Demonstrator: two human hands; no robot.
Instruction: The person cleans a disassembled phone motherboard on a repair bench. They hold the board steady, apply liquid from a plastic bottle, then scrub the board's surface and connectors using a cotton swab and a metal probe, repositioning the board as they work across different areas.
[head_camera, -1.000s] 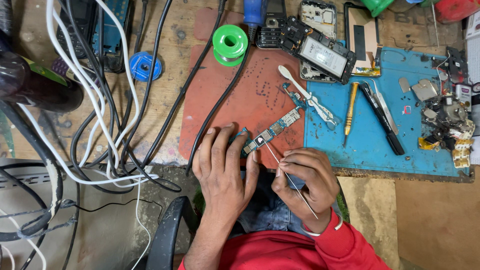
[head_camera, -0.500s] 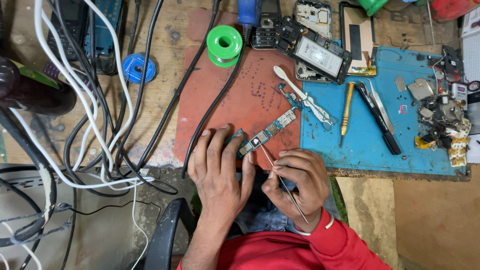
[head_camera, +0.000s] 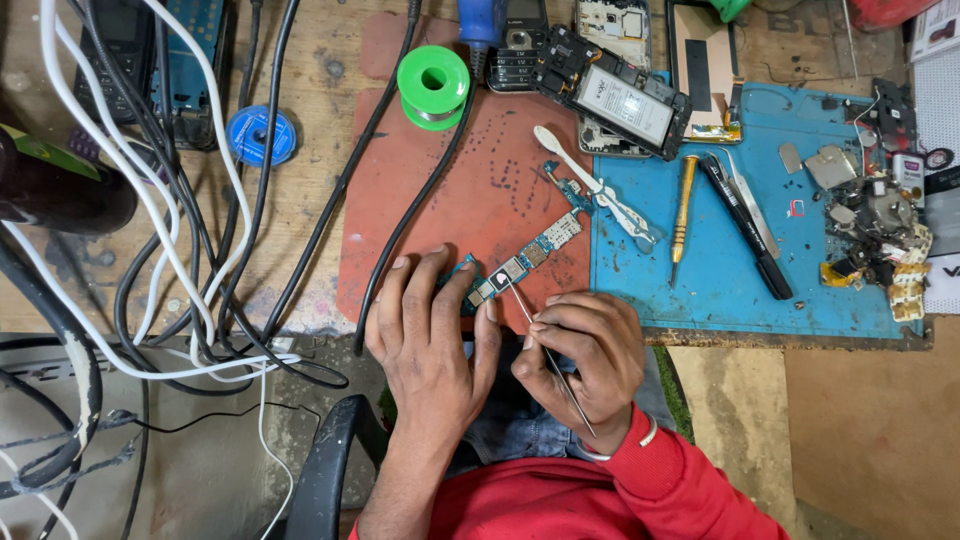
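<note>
A narrow phone circuit board (head_camera: 530, 258) lies slanted on the red mat (head_camera: 470, 190) near its front edge. My left hand (head_camera: 432, 335) lies flat with its fingers pressing the board's lower end. My right hand (head_camera: 580, 360) pinches thin metal tweezers (head_camera: 540, 345), whose tip touches a small chip on the board. The board's lower left end is hidden under my left fingers.
A blue mat (head_camera: 740, 250) to the right holds a yellow screwdriver (head_camera: 682, 205), a black tool (head_camera: 745, 225), white tweezers (head_camera: 595, 185) and loose parts (head_camera: 880, 220). Opened phones (head_camera: 625, 95) and a green solder spool (head_camera: 433, 82) sit behind. Cables (head_camera: 180, 230) crowd the left.
My hands and the board keep their positions; the tweezers' tip stays on the board with only small shifts. The view has drifted slightly.
</note>
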